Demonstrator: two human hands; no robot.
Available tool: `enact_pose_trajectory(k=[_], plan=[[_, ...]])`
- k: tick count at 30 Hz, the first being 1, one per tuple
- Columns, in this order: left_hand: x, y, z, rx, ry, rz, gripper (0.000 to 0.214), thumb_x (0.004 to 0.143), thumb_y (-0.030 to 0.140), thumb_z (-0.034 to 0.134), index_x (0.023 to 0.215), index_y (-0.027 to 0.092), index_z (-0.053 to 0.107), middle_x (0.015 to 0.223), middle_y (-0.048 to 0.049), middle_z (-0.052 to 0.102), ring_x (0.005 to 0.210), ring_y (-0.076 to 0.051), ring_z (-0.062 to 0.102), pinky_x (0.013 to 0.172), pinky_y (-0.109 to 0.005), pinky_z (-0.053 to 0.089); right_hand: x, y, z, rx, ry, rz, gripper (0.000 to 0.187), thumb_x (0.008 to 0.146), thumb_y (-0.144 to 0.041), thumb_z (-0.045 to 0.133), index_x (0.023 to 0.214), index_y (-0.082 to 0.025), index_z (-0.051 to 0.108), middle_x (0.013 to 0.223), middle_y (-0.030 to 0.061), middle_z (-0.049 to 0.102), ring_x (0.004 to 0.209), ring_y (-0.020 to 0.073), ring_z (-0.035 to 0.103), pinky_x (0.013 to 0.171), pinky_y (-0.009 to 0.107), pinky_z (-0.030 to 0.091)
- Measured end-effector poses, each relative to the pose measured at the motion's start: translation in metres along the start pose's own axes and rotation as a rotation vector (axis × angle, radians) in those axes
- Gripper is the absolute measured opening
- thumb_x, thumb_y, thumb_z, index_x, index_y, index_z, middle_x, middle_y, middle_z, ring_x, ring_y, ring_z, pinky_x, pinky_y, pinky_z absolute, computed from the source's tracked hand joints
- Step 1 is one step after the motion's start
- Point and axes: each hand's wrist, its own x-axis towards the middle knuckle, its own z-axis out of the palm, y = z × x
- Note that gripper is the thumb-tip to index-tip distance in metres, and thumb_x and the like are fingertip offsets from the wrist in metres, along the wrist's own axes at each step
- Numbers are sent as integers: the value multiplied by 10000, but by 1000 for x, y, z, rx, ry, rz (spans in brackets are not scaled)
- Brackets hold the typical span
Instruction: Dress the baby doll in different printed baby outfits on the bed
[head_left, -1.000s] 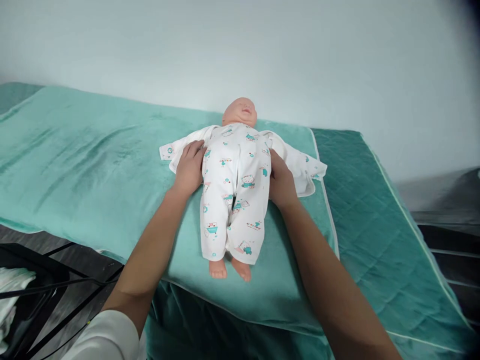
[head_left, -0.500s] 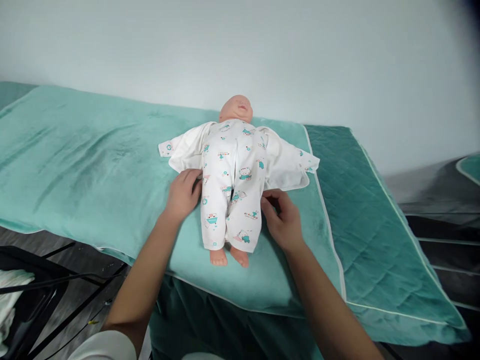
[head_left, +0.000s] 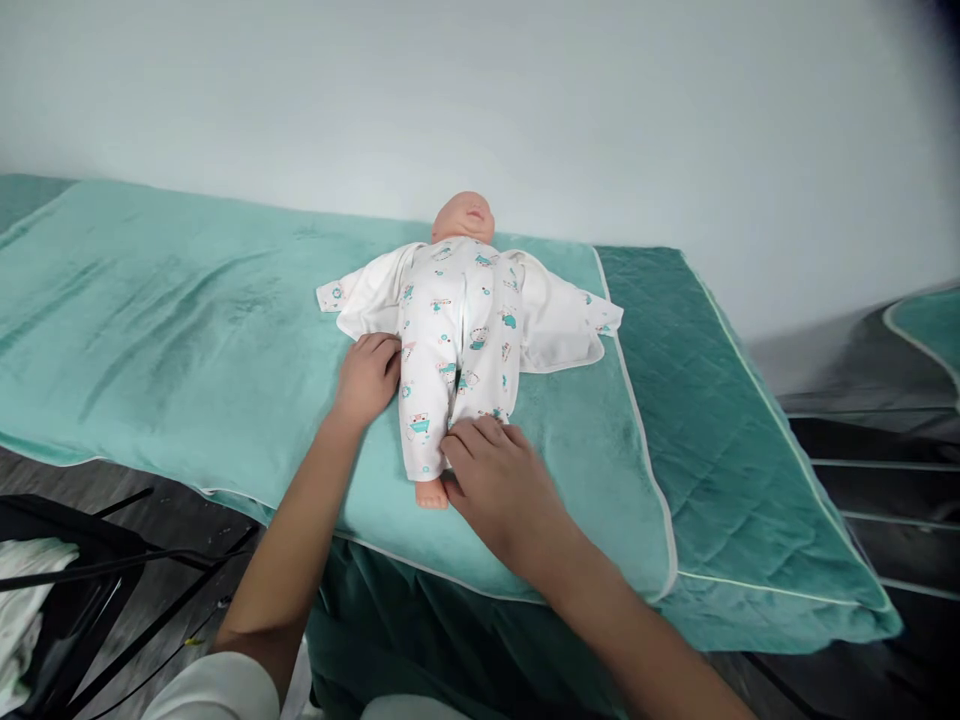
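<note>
Low on the clothed doll [head_left: 463, 218]

Our right hand [head_left: 501, 480] curls over one lower leg; our left hand [head_left: 367, 380], fingers bent, is against the other thigh. We cannot tell whether either grips the printed white outfit [head_left: 429, 345]. The doll lies face up on a teal blanket [head_left: 187, 310].

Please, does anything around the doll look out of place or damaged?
Nothing looks damaged. Slightly odd: the white jacket lies open, spread at both sides of the doll, not closed over its front.
</note>
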Motion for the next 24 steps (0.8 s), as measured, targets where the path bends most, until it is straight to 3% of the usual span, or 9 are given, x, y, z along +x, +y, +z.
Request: enact_pose_trajectory(k=[4, 10, 15, 20, 24], plan=[[-1, -1, 0, 4, 8, -3, 258, 991, 239, 487, 1091, 205, 723, 1203, -113, 737, 1121, -295, 627, 979, -449, 498, 2, -10, 11, -76, 53, 22, 107, 885, -106, 679, 892, -207, 644, 890, 87, 677, 876, 291, 577, 813, 450, 421], [-1, -2, 0, 0, 11, -3, 254, 983, 226, 489, 1084, 211, 721, 1196, -114, 741, 1113, -300, 626, 974, -459, 498, -7, -13, 7, 55, 147, -28, 100, 933, -125, 603, 888, -207, 636, 896, 58, 683, 869, 253, 558, 791, 418, 391], [0, -3, 1, -10, 15, 4, 254, 985, 225, 486, 1086, 204, 718, 1178, -112, 744, 1094, -291, 634, 978, -452, 501, -13, -22, -12, 143, 152, -131, 73, 936, -161, 594, 888, -183, 643, 856, 39, 651, 855, 229, 556, 796, 401, 374], [0, -3, 1, -26, 12, -17, 250, 982, 226, 488, 1093, 212, 711, 1158, -111, 745, 1099, -289, 639, 976, -450, 505, -16, -20, -11, 156, 130, -166, 70, 945, -155, 604, 976, -169, 665, 918, 42, 683, 895, 231, 572, 850, 407, 376], [-1, -1, 0, -94, 43, -78, 368, 968, 203, 487, 1309, 200, 625, 1225, -127, 725, 1139, -285, 642, 1004, -459, 508, -18, -13, -5, 131, 55, -111, 122, 977, -176, 611, 1084, -175, 670, 991, 49, 682, 941, 243, 577, 857, 412, 364]])
